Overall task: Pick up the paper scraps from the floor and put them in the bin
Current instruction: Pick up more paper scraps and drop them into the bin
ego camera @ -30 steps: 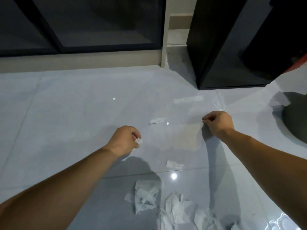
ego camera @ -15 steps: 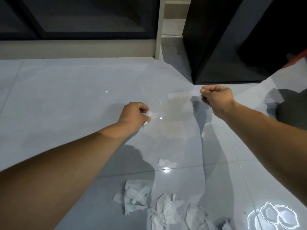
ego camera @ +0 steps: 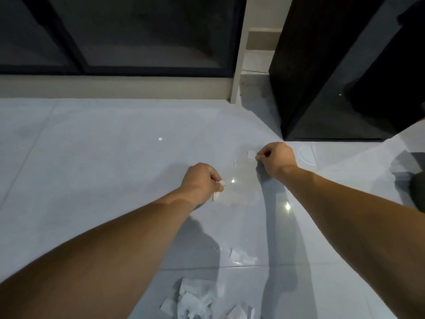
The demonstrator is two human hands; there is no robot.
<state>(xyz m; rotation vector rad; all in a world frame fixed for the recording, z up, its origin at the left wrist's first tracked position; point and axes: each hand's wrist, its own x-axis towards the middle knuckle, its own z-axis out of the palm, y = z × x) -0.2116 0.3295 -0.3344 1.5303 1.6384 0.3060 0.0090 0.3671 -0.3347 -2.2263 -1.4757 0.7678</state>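
The left hand is seen with its fingers curled, and a crumpled scrap is pinched between thumb and fingers, low over the floor. The right hand is reached farther forward, also curled, and a flat scrap is nipped at its fingertips. Whether that scrap is touching the tile cannot be told. The two hands are held apart, each clamped on its own piece of paper.

A thin sliver is left on the tile between the hands. Nearer the person, a loose scrap is lain just beside a tile joint, and a pile of torn white paper is spread at the lower edge of the view, next to the left forearm.

A dark cabinet is stood on the floor just beyond the right hand. Dark glass doors are set along the far side. A dark shape is cut off by the right edge and cannot be made out.
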